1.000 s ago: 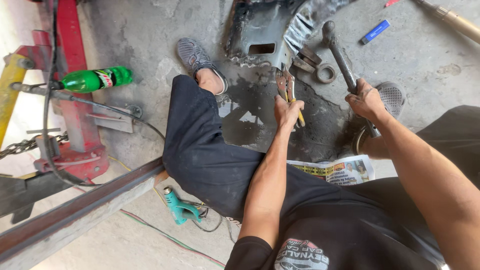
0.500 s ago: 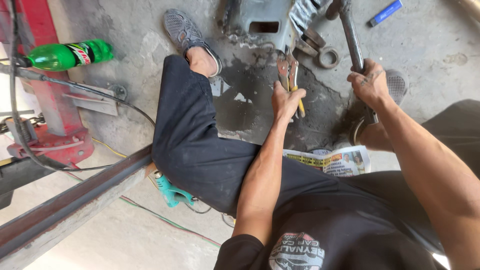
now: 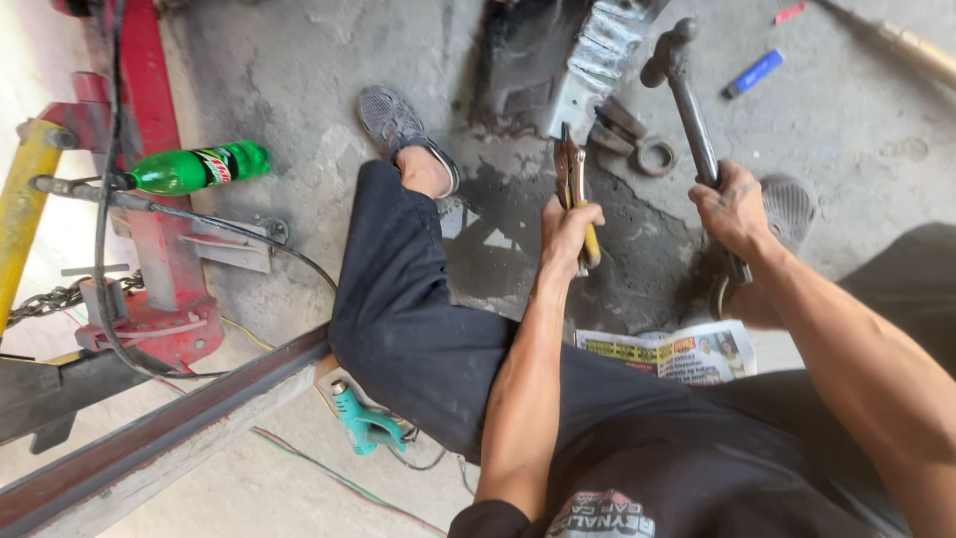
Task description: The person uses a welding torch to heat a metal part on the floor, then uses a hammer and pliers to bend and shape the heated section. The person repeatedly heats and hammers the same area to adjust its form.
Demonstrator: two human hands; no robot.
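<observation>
Left hand (image 3: 566, 231) grips yellow-handled pliers (image 3: 572, 184); right hand (image 3: 732, 207) grips a hammer (image 3: 687, 95). A green bottle (image 3: 194, 168) lies on the floor (image 3: 299, 80), contents unclear.

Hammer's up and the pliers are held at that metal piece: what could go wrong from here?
The left hand holds the pliers close to where the hammer in the right hand might land, so a glancing blow could hit fingers. The metal part lies loose on the floor and may jump. The foot sits close by.

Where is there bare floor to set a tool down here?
Bare concrete lies between the green bottle and the grey shoe, and right of the hammer below the blue lighter. It is crowded around the pliers, ring and metal part.
</observation>
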